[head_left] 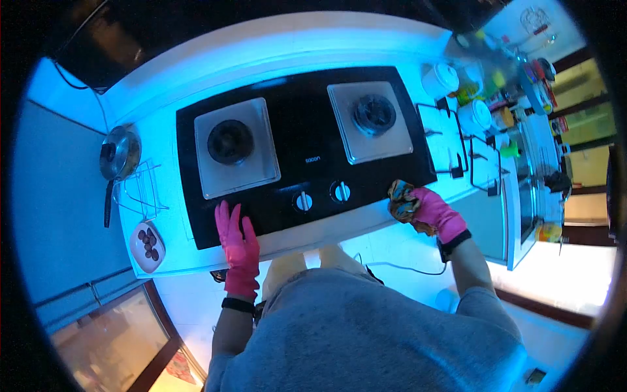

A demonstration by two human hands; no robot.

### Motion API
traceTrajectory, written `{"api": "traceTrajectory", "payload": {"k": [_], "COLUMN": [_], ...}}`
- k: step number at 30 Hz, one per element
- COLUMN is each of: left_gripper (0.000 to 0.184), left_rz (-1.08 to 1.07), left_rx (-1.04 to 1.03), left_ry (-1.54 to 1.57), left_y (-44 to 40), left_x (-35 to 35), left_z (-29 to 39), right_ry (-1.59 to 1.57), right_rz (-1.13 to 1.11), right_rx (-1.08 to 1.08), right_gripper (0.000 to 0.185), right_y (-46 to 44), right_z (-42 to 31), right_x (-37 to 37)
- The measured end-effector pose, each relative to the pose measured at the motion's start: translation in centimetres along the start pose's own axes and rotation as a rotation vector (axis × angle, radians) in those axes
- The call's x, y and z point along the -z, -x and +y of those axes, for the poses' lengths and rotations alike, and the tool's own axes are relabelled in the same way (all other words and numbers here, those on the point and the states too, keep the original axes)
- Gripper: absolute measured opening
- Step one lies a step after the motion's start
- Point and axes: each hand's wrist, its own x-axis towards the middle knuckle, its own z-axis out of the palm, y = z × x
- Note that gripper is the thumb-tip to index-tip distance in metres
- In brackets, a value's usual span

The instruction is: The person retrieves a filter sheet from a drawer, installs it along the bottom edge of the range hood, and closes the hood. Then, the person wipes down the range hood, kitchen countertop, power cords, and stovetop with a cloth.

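Both hands wear pink rubber gloves. My left hand (240, 248) rests with its fingers stretched out on the front left edge of the black two-burner gas stove (304, 124). In my right hand (440, 214) is a crumpled, patterned cloth (404, 200), held at the stove's front right corner. Two control knobs, the left knob (304, 201) and the right knob (342, 191), sit between my hands. Square metal plates surround the left burner (230, 142) and the right burner (373, 114), which carry no pan supports.
Black pan supports (447, 134) lie on the counter right of the stove, near white lidded canisters (441, 80) and assorted kitchen goods. To the left are a frying pan (120, 153), a wire rack (145, 189) and a plate (138, 247) of small dark round items.
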Motion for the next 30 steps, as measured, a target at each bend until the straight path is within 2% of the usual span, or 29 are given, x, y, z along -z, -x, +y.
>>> {"api": "traceTrajectory", "payload": {"k": [2,4,5,6,8,10,12,14,15,17,18,20,22,24,26,28,30], "left_gripper": [0.037,0.039,0.039,0.039,0.04,0.039,0.039,0.039,0.039,0.039,0.039,0.039,0.039,0.038,0.039,0.039,0.04], "left_rz": [0.03,0.028,0.037,0.045,0.053,0.076,0.056,0.036,0.042,0.029,0.039,0.056,0.076,0.077,0.086,0.063,0.09], "left_rx": [0.082,0.113,0.116,0.114,0.126,0.119,0.119,0.116,0.109,0.112,0.1,0.087,0.079,0.078,0.075,0.078,0.059], "left_ry": [0.045,-0.219,-0.221,-0.264,-0.312,-0.301,-0.316,-0.323,-0.331,-0.336,-0.341,-0.333,-0.342,-0.332,-0.34,-0.362,-0.322], "left_y": [1.4,2.2,2.2,2.1,2.1,2.3,2.4,2.1,2.0,2.7,2.7,2.4,2.5,2.4,2.4,2.8,2.6], "left_x": [-1.0,-1.9,-2.5,-3.0,-3.6,-3.4,-3.5,-3.6,-3.6,-3.6,-3.6,-3.8,-3.9,-3.8,-3.9,-4.0,-4.0], "left_z": [0.0,0.3,0.2,0.1,0.1,0.2,0.1,0.0,0.0,0.0,-0.1,-0.2,-0.4,0.0,-0.2,-0.5,-0.6], "right_ry": [0.393,0.086,-0.067,0.035,-0.023,0.396,0.28,0.613,0.614,1.07,1.072,1.129,1.203,1.061,0.892,0.893,1.089], "right_rz": [-0.043,-0.017,-0.055,0.007,-0.051,0.085,-0.226,-0.207,-0.211,0.34,0.338,0.168,0.045,0.067,0.088,0.099,-0.047], "right_rx": [0.333,0.502,0.553,0.725,0.986,1.138,0.545,0.343,0.34,0.92,0.907,0.967,0.841,0.957,0.777,0.761,0.539], "right_gripper": [0.063,0.077,0.079,0.072,0.076,0.068,0.063,0.061,0.061,0.06,0.06,0.06,0.07,0.07,0.05,0.049,0.045], "right_y": [-0.7,-0.6,-1.5,-2.9,-9.4,-12.6,-10.9,-14.1,-16.3,-19.5,-18.5,-14.6,-9.0,-6.0,-3.1,-0.4,3.5], "right_z": [-4.1,-11.6,-15.5,-19.0,-23.5,-27.1,-30.5,-30.5,-28.8,-24.3,-23.1,-20.5,-17.8,-12.1,-6.1,0.0,0.1], "right_x": [3.5,3.4,2.8,2.1,0.9,-1.8,-5.9,-9.6,-10.6,-11.9,-11.7,-11.4,-11.4,-9.6,-7.1,-3.6,-1.2]}}
